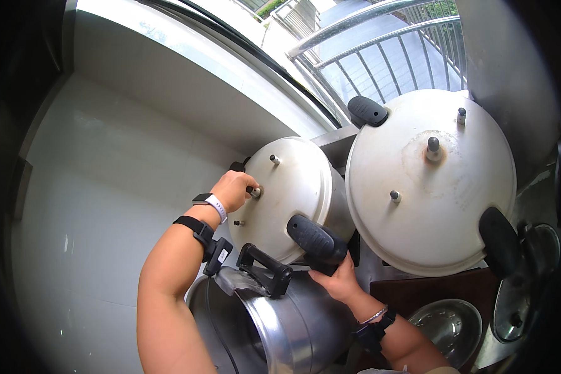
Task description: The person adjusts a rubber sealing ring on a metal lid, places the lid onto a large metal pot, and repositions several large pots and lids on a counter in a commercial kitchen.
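Note:
My left hand (234,190) is at the middle of a large pale metal pressure cooker lid (292,187), its fingers around the dark-tipped pressure valve (254,191). Two smaller valve posts stick up from the same lid. My right hand (340,283) grips the lower of the stacked black handles (311,233) at the cooker's near side; part of its grip is hidden beneath them. Just in front stands an uncovered metal pressure cooker pot (304,322) with its own black handle (266,269).
A second, larger lidded pressure cooker (449,187) stands to the right. Beyond it are a window and metal railings (378,56). A metal bowl (446,327) rests on a brown board (467,287), beside a metal lid (512,308). A pale wall (93,201) bounds the left.

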Demonstrator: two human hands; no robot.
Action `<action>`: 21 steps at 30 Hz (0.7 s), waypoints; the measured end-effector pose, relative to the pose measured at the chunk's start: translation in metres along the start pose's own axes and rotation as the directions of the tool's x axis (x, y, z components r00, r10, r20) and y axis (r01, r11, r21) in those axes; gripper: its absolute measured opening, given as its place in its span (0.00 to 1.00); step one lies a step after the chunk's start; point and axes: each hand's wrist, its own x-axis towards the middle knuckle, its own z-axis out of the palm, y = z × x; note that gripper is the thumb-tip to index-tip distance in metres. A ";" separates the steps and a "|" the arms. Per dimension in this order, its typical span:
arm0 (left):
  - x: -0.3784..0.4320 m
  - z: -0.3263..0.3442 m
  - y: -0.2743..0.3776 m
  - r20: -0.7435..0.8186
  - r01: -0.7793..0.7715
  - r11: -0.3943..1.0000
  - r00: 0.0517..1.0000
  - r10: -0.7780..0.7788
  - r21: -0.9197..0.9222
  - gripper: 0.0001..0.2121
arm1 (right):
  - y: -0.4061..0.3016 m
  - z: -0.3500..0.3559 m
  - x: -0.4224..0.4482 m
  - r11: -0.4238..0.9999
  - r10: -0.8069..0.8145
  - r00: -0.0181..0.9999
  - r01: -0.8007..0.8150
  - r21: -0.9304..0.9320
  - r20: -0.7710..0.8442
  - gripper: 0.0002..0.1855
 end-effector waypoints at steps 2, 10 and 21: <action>-0.008 -0.006 -0.001 -0.002 0.151 0.984 0.988 -0.152 -0.093 0.12 | 0.002 -0.001 0.001 0.999 -0.022 1.000 0.022 0.032 0.002 0.36; -0.044 0.021 -0.017 0.345 0.295 0.947 0.908 -0.237 -0.127 0.08 | 0.006 0.002 0.001 0.998 -0.028 1.000 0.029 0.063 -0.010 0.36; -0.023 0.004 -0.025 0.267 0.149 0.989 0.953 -0.146 0.007 0.11 | 0.004 0.001 0.004 0.995 -0.071 0.997 0.072 0.063 -0.022 0.34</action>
